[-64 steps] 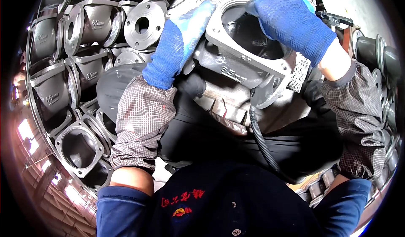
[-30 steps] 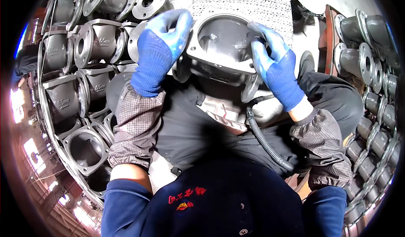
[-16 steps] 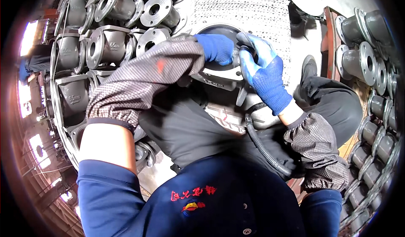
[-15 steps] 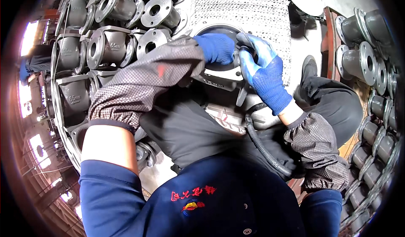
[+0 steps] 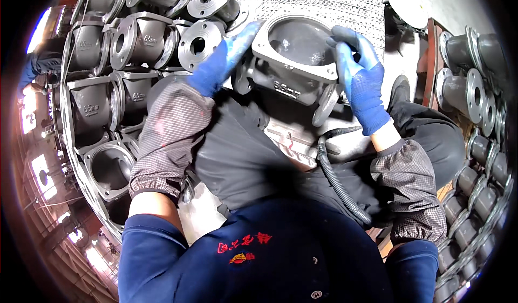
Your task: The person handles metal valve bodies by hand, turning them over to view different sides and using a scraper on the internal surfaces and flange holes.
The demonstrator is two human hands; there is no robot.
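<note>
A grey cast-metal valve body (image 5: 286, 79) is in front of me between my legs, its wide round opening facing up and a flange on its side. My left hand (image 5: 226, 57), in a blue coated glove, grips its left edge, the fingertips partly hidden behind the rim. On the opposite side my right hand (image 5: 359, 68), gloved the same way, has its fingers curled against the edge near a corner of the top flange. Together the two hands hold the casting, which is tilted slightly. Nothing shows inside its dark bore.
Several like castings (image 5: 145, 41) are stacked on my left, and flanged pieces (image 5: 461, 90) stand in rows on my right. Beyond the valve body lies a patterned metal plate (image 5: 324, 3). A corrugated hose (image 5: 337, 181) runs across my lap. At far left, part of another person (image 5: 40, 68) shows.
My left hand has come out from over the opening and moved left to the casting's edge. The valve body is turned and tilted more toward me, with its front side showing. My right hand shifted slightly right.
</note>
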